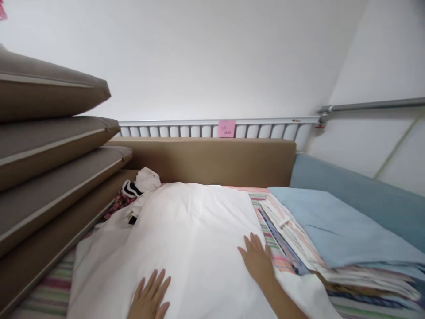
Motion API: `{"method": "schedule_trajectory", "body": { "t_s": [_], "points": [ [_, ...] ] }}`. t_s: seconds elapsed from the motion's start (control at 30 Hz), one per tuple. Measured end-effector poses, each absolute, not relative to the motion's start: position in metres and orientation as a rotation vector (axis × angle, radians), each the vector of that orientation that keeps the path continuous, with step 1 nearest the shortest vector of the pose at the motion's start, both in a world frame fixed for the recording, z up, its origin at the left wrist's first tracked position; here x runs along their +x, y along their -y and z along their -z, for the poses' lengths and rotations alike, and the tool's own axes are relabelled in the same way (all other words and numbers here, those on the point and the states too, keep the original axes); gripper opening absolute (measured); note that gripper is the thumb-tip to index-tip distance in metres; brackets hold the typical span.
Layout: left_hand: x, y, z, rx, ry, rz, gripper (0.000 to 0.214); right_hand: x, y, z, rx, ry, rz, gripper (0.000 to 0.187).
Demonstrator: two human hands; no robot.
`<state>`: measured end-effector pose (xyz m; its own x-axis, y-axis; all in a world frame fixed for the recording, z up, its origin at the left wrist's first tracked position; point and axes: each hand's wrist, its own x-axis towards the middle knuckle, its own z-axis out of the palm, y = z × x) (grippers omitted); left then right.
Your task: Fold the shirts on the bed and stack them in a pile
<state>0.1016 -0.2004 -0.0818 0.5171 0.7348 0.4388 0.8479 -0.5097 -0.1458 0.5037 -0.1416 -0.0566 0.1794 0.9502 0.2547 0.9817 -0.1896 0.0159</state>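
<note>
A large white cloth point(199, 230) lies spread in front of me over a striped sheet point(49, 283), with soft wrinkles near its far end. My left hand point(149, 297) rests on its lower left part, fingers spread and nothing in them. Over the right edge of the cloth lies my right hand point(257, 259), palm down with the fingers apart. Just right of that hand is a stack of folded clothes point(285, 226), topped by a light blue piece point(332, 221).
Several thick brown cushions point(59, 168) are piled at the left. Crumpled clothes point(142, 184) sit between them and the white cloth. Behind stands a tan padded board point(206, 161) before a white radiator point(179, 130) bearing a pink note point(226, 128). A blue panel point(358, 188) borders the right side.
</note>
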Motion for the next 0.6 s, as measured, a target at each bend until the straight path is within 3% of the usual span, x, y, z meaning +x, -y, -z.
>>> {"method": "schedule_trajectory", "body": {
  "t_s": [0.1, 0.33, 0.5, 0.6],
  "points": [
    [0.106, 0.207, 0.075, -2.324, 1.257, 0.477, 0.054, 0.477, 0.17, 0.073, -1.922, 2.136, 0.294, 0.051],
    [0.104, 0.209, 0.08, -2.456, 1.426, 0.474, 0.05, 0.519, 0.209, 0.041, -2.069, 1.849, 0.117, 0.048],
    [0.113, 0.209, 0.059, -2.623, 1.817, 0.421, 0.046, 0.61, 0.302, 0.024, -2.028, 1.14, 0.011, 0.065],
    [0.139, 0.22, 0.04, -2.603, 1.915, 0.486, 0.048, 0.637, 0.354, 0.036, -2.068, 0.713, -0.196, 0.057]
  ]
}}
